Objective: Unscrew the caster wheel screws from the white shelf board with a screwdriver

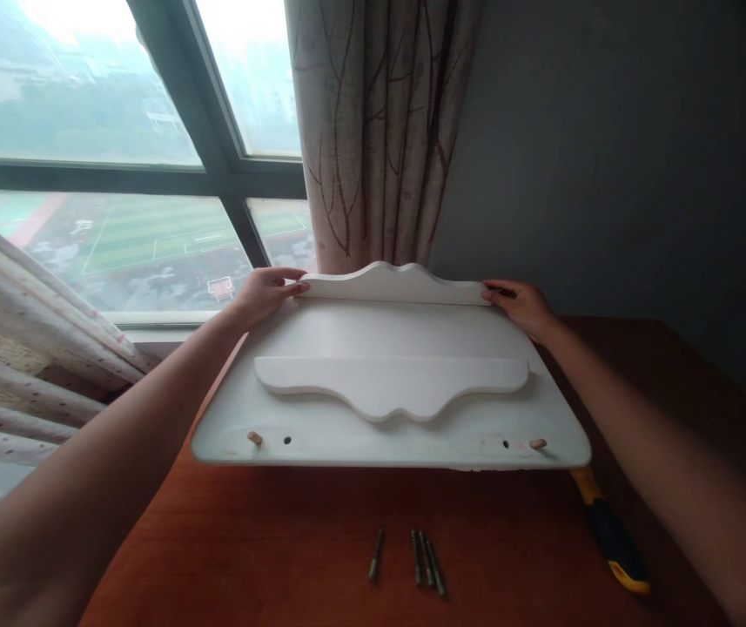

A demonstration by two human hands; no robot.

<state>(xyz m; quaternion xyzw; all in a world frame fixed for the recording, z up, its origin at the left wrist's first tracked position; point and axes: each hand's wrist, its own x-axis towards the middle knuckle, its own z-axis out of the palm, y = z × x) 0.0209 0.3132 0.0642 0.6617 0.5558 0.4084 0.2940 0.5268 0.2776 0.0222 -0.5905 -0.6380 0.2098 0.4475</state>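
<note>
A white board with rounded corners lies on the brown table. Along its far edge stands a white wavy-edged panel, its curved side up. My left hand pinches the panel's left end between thumb and fingers. At the right end, my right hand grips it the same way. Closer to me, a second scalloped white panel rests on the board, curved side toward me. Near the board's front corners, a left wooden dowel and a right wooden dowel stick up, each beside a dark hole.
Several metal screws lie on the table in front of the board. A black and yellow tool handle pokes out from under its right corner. Behind are a window, a patterned curtain and a grey wall.
</note>
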